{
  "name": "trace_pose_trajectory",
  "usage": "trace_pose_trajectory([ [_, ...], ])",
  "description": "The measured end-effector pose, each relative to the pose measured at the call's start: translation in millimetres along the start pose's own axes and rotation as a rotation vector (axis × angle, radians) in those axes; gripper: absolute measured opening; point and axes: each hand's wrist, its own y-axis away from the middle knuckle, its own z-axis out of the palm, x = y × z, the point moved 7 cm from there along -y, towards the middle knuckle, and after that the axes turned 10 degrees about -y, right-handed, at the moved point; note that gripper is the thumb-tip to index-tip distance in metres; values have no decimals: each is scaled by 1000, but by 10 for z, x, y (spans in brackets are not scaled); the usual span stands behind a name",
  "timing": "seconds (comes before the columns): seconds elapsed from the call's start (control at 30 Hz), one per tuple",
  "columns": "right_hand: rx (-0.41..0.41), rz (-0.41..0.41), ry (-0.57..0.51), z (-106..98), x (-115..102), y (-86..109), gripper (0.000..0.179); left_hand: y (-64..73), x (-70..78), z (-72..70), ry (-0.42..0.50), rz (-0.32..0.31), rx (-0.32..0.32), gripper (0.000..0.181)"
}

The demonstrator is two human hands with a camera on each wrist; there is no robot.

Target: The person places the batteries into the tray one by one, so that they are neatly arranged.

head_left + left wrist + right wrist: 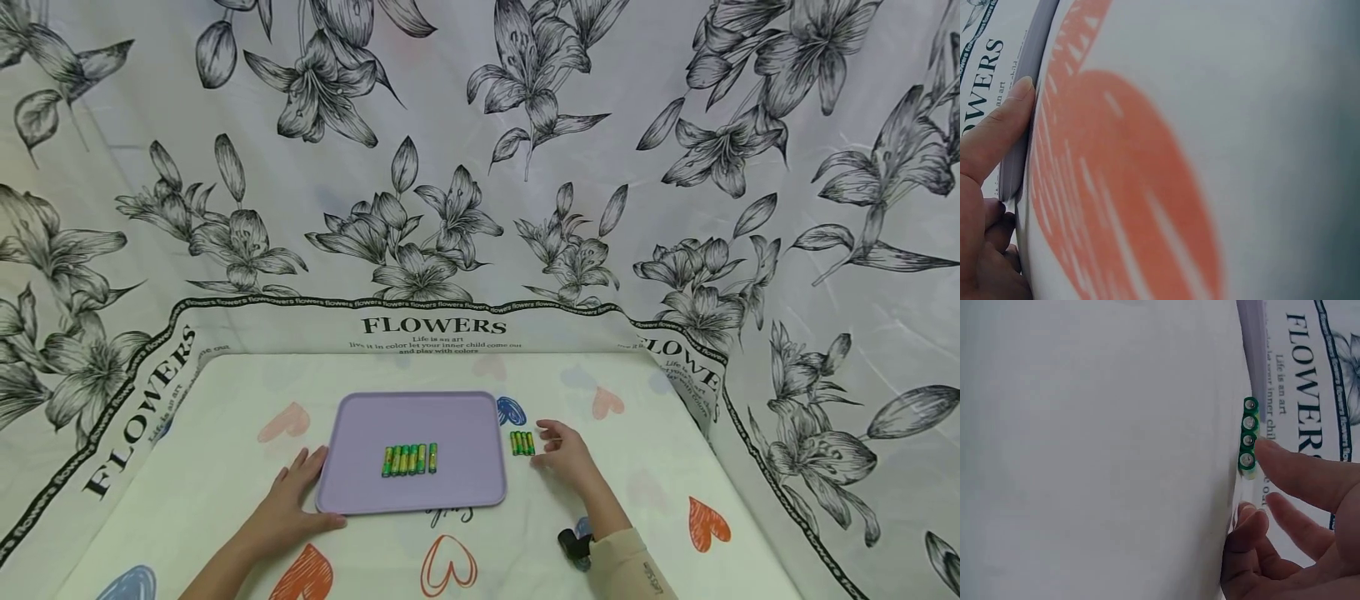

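Several green-and-yellow batteries (405, 460) lie side by side on a purple tray (450, 417), with the rightmost one slightly apart from the row. My left hand (288, 512) rests at the tray's lower left corner, its thumb along the front edge and its fingers by the left side. In the left wrist view, the straight thumb touches the tray's rim (1032, 75). Right of the tray, several more batteries (522, 443) stand close together in a short row on the cloth. My right hand (562, 454) is beside them, fingers spread and loosely bent, gripping nothing. Its thumb overlaps the batteries (1248, 440) in the right wrist view; contact is unclear.
A white tablecloth (540, 533) printed with hearts covers the table. Flower-patterned curtains (450, 150) stand behind it and on both sides. A black object (574, 548) sits at my right wrist, by the beige sleeve (630, 567).
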Motion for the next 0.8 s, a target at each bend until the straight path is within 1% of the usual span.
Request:
trace_pose_trajectory([
  [0.23, -52, -17, 109, 71, 6, -21, 64, 0, -8, 4, -16, -8, -5, 124],
  [0.3, -56, -28, 143, 83, -2, -20, 63, 0, -5, 1, -14, -6, -3, 123],
  [0.43, -52, -39, 177, 90, -16, -12, 56, -9, 4, -7, -7, 6, 7, 123],
  [0.6, -42, -26, 169, 85, -17, -9, 46, -11, 6, -11, -3, 14, 12, 122],
  [0.7, -27, -7, 150, 76, -2, -10, 47, -10, 6, -12, -3, 13, 11, 123],
  [0.8, -6, -7, 98, 62, 1, -2, 49, -10, -1, -9, -3, 10, 10, 123],
])
